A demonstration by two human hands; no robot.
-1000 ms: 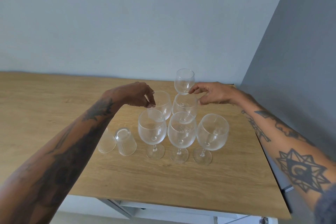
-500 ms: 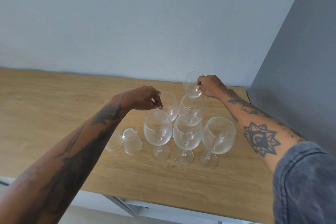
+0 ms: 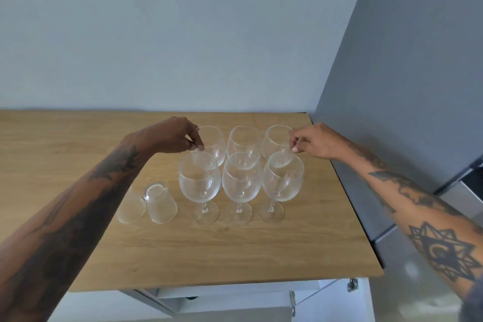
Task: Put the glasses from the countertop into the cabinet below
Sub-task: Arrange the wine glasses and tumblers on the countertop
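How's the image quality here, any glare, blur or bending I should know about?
Head view: soft, even light, no harsh glare; the wine glasses are clear and overlap, so their edges blend; wide-angle bending stretches the forearms near the corners; the bottom right corner is blurred; both hands are sharp.

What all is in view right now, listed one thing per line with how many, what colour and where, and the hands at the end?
Clear stemmed wine glasses: six, colourless, upright in two rows of three on the right part of the counter; back row; front row.
Clear short tumblers: two, colourless, upside down left of the front row.
Light wooden countertop: one, oak-coloured, against the wall.
Pale wall: one, whitish, behind the counter.
Grey panel: one, right of the counter.
White cabinet below: one, open, under the counter's front edge.
Left hand: fingers pinching the rim of the back-left glass.
Right hand: fingers pinching the rim of the back-right glass.
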